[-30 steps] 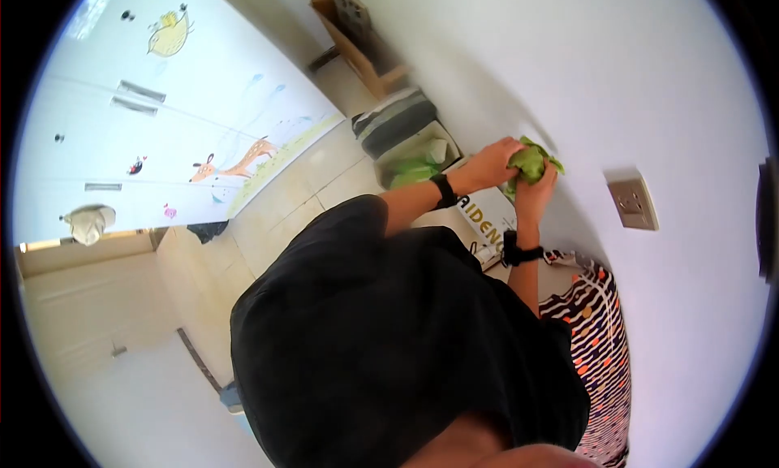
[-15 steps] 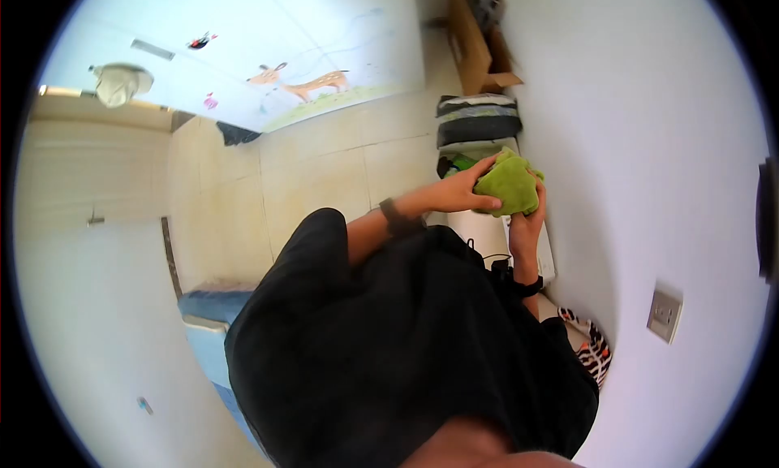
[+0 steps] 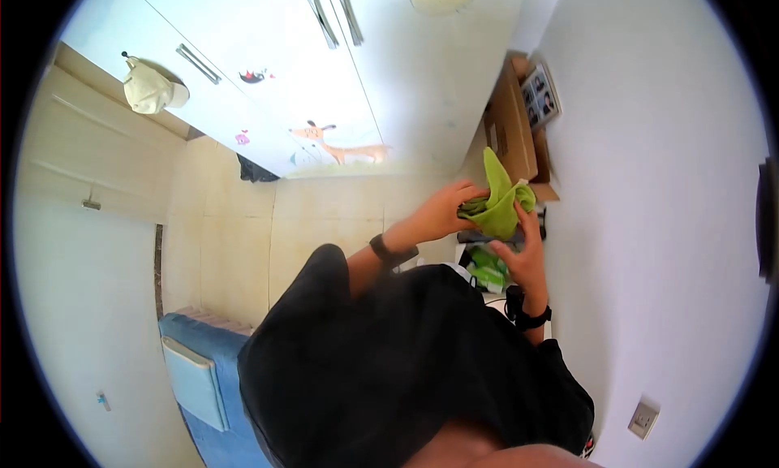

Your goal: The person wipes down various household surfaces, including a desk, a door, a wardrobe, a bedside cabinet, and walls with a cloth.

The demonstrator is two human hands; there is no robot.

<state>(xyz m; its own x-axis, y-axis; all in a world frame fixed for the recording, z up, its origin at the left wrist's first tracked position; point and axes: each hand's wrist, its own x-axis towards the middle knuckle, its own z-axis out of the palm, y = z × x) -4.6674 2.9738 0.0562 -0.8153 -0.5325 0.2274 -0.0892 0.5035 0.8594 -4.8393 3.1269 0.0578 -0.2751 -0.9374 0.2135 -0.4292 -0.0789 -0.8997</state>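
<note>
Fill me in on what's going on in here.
Someone in a black top is handling a piece of bunched green fabric. The left hand grips one side of it, and the fingers of the right hand are against the other side. One corner of the fabric sticks up. At this moment it is held up in front of the body, near the wall, with a cardboard box beyond it.
</note>
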